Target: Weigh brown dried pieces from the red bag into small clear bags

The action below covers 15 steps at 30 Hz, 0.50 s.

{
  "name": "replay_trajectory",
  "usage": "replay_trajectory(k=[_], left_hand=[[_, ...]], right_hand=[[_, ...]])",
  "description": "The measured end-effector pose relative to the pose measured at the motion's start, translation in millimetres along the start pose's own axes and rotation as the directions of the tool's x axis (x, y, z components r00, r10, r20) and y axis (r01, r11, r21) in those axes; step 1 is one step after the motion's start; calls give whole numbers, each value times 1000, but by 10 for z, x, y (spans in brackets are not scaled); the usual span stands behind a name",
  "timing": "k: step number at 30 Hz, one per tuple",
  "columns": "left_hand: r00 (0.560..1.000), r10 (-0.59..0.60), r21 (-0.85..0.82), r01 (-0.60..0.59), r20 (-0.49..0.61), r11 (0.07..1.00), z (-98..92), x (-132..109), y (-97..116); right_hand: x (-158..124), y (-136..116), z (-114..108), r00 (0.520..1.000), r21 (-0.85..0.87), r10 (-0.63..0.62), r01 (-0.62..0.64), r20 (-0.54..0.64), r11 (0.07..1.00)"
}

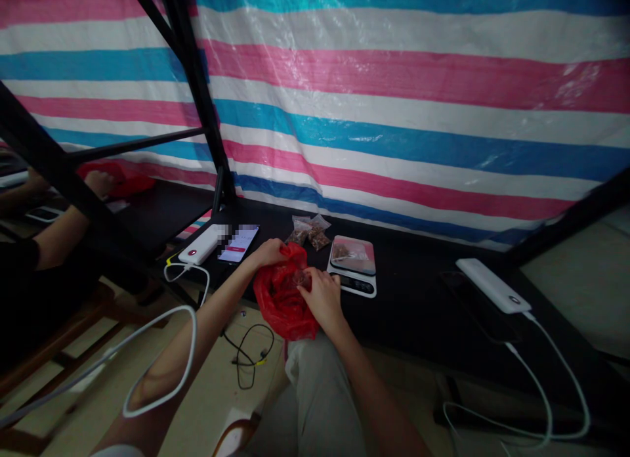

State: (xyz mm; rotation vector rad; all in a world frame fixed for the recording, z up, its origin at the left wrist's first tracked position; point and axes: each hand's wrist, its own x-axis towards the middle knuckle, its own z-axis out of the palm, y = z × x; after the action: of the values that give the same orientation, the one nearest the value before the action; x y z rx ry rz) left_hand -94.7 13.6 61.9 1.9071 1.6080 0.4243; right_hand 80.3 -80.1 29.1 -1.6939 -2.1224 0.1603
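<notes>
Our left hand (268, 252) pinches the rim of a red plastic bag (283, 306), holding its mouth open just left of the digital kitchen scale (353, 266); our right hand (322, 298) curls at the mouth, its grip hidden; small clear packets (309, 232) lie left of the scale.

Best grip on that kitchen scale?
Come from the right and pinch the kitchen scale across its front and back edges: it is a thin slab, and the right hand and red plastic bag crowd its left end. Keep off the platform, which carries a small bag.
</notes>
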Motion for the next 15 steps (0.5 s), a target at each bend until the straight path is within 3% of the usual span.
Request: replay_trajectory(k=[6,15], left_hand=[[1000,-24,-128,26,13,991,119,28,-64],[998,41,-314,-24,48,949,95,-40,-91]], right_hand=[[5,-61,-91,998,-101,-20,25,51,995],[78,-103,-135,992,-143,-10,28,125,989]])
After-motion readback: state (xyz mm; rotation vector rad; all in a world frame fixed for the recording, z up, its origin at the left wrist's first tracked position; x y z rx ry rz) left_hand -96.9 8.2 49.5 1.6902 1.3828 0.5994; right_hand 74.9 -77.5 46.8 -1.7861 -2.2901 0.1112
